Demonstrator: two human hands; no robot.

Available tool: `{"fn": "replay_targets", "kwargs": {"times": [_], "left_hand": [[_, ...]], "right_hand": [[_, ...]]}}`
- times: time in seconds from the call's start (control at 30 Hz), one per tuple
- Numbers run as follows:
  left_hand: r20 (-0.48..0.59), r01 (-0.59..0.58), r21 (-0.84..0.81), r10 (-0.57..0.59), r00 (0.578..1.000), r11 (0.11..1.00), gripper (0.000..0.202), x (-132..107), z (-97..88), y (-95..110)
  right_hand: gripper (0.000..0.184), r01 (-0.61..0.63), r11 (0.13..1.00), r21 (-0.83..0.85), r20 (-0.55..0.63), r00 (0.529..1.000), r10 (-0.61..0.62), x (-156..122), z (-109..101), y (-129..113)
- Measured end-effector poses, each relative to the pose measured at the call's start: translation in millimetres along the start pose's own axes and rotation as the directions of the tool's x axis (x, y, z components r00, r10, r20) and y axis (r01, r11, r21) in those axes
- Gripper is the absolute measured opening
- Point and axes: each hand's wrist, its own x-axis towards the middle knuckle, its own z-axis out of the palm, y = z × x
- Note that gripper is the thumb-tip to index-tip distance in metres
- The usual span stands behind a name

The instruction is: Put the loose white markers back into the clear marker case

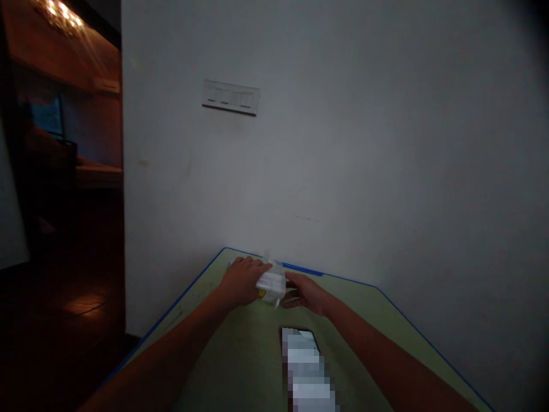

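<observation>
White plastic packet [271,285] stands near the far edge of the green table [240,355], held between the left hand [242,280] and right hand [305,293], clamped from both sides, seemingly to keep it steady. A blurred phone [306,372] lies nearer the person, between the arms.

A green table [360,294] with blue edging meets a white wall [343,171] bearing a switch panel [230,97]. A pixelated phone [306,366] lies on the table. Left of the wall stand wooden shelves [64,63] above a dark wood floor [64,309].
</observation>
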Motion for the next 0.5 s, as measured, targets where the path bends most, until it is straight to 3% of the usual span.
{"fn": "replay_targets", "kwargs": {"times": [0.1,0.3,0.5], "left_hand": [[0.006,0.034,0.000,-0.034,0.999,0.999,0.053,0.6,0.7,-1.5],[0.085,0.047,0.014,-0.048,0.995,0.999,0.061,2.0,-1.9,-4.3],[0.239,-0.005,0.093,-0.017,0.971,0.996,0.059,21.1,-27.2,11.2]], "right_hand": [[0.028,-0.015,0.999,0.034,0.010,1.000,0.014,1.6,-0.6,3.6],[0.045,0.056,0.997,-0.060,0.071,0.996,-0.052,-1.6,-6.1,1.4],[0.053,0.058,0.998,-0.038,0.144,0.988,-0.052,-7.0,-16.4,-0.6]]}}
